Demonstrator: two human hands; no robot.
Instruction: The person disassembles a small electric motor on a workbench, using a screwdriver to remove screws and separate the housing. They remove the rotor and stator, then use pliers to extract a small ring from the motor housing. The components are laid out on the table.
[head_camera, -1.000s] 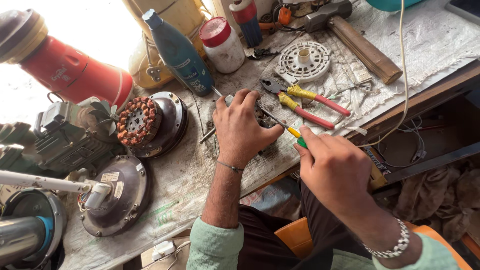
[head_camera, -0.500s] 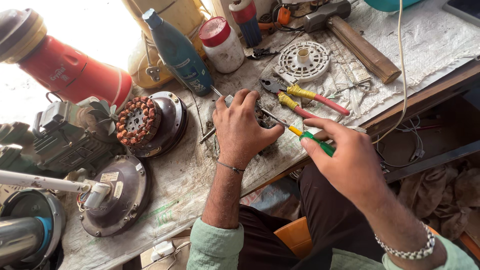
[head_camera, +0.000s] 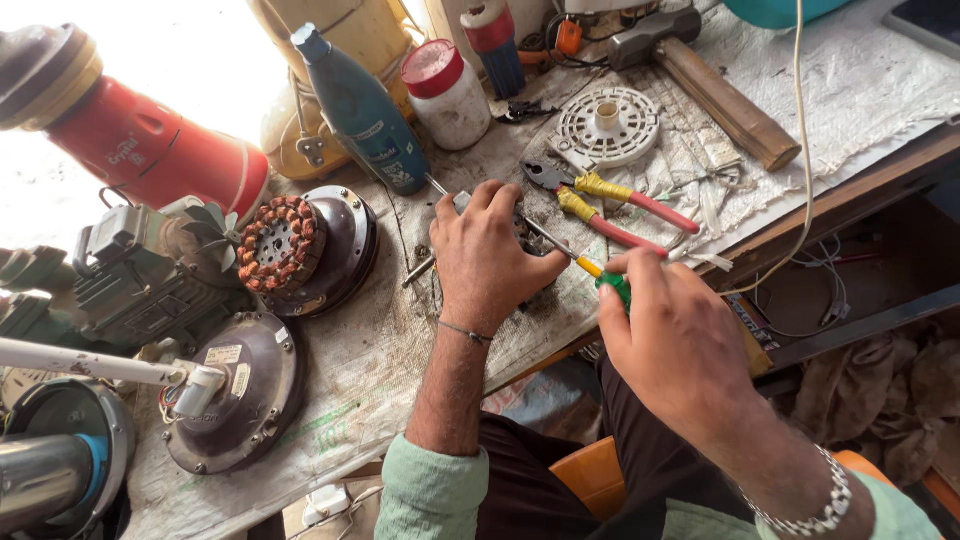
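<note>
My left hand presses down on a small dark metal part on the workbench, covering most of it. My right hand grips the green and yellow handle of a screwdriver. Its thin shaft slants up and left, and the tip goes in under the left hand's fingers. Pliers with red and yellow handles lie just beyond the hands.
A fan motor with copper windings and a dark round motor cover lie to the left. A blue bottle, a white jar with red lid, a white slotted disc and a hammer stand behind. A red cylinder is far left.
My right hand has shifted slightly left and up with the screwdriver, bringing the shaft further under the left hand. The left hand has stayed on the part.
</note>
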